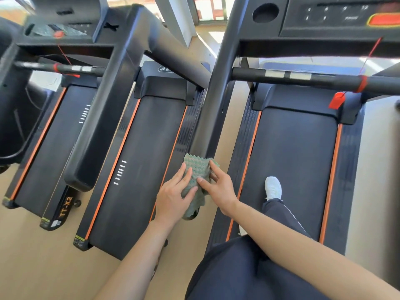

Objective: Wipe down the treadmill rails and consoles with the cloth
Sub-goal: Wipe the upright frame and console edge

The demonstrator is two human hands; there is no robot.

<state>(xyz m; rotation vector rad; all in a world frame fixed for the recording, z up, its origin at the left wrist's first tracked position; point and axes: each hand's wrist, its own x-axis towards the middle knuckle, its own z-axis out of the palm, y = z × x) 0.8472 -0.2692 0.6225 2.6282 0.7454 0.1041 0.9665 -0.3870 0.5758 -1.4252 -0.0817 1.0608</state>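
A green textured cloth [198,169] is draped over the near end of the black left side rail [211,109] of the treadmill I stand on. My left hand [174,194] lies on the cloth's left side, its fingers spread flat against it. On the cloth's right side, my right hand [218,187] pinches a fold between thumb and fingers. The console [337,16] of this treadmill, with buttons and an orange stop key, is at the top right. Below it runs a black crossbar [303,80].
A second treadmill [138,152] stands to the left, its rail [104,109] slanting down beside it, and a third is at the far left. My white shoe [273,188] stands on the right belt. A red safety tag [336,100] hangs from the crossbar. Beige floor lies between the machines.
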